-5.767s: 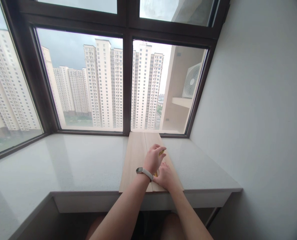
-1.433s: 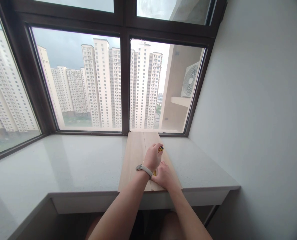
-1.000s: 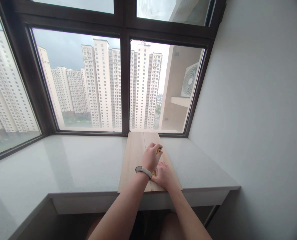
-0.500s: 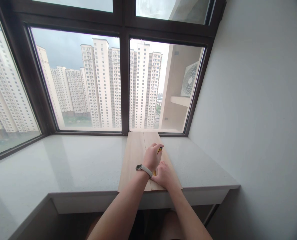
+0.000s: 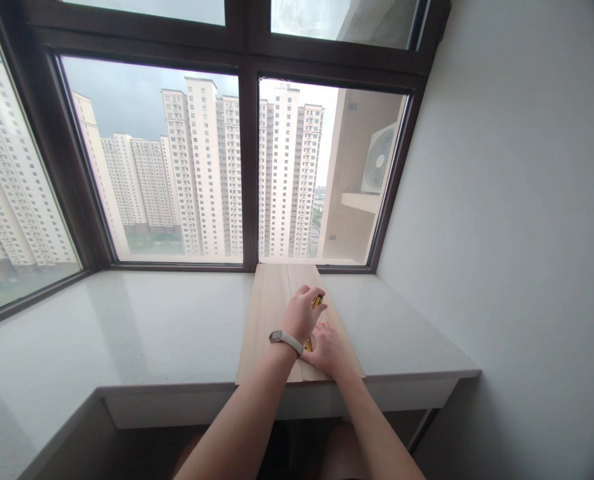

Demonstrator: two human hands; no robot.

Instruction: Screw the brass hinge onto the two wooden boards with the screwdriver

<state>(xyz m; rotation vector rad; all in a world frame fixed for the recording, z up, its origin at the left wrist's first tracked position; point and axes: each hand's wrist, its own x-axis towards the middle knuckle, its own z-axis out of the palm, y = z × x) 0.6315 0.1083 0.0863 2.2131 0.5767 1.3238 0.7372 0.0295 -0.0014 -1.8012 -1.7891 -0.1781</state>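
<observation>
My left hand [image 5: 301, 315], with a pale-banded watch on its wrist, is closed around a yellow-and-black tool handle [image 5: 318, 301] above the wooden board. What lies below the handle is hidden by the hand. Just nearer and to the right, my right hand [image 5: 328, 351] rests on the board with its fingers stretched out and thumb apart. Between its thumb and index finger shows a small gold-yellow piece [image 5: 307, 344], partly covered. The pale wooden board [image 5: 267, 313] has a dark seam running along its length.
Under the board is a white counter [image 5: 177, 320], its front edge close to my forearms. Dark window frames [image 5: 249, 167] stand at the back, with tall buildings outside. A plain wall [image 5: 501, 200] bounds the right side. My legs are partly visible below the counter.
My left hand has shifted slightly left and turned a little, showing more of the yellow-and-black handle. My right hand remains in nearly the same place on the board.
</observation>
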